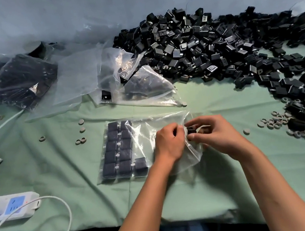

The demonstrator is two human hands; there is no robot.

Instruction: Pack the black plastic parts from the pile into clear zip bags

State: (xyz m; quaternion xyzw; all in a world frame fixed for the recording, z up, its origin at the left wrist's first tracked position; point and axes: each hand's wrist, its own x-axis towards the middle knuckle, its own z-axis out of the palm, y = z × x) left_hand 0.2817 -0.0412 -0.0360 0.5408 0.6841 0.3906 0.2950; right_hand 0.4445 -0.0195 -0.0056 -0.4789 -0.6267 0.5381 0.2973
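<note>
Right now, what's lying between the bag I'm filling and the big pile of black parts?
In the head view, between the bag and the pile lies bare green cloth, plus one small grey ring.

Head-worn view looks forward and down (wide-angle), close over the table (pixel 238 191).

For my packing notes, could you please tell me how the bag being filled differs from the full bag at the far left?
The bag being filled lies flat, its mouth held by both hands, with parts in neat rows at one end. The full bag looks dark throughout, sits tilted, and no hand touches it. Both are clear plastic holding black parts.
</note>
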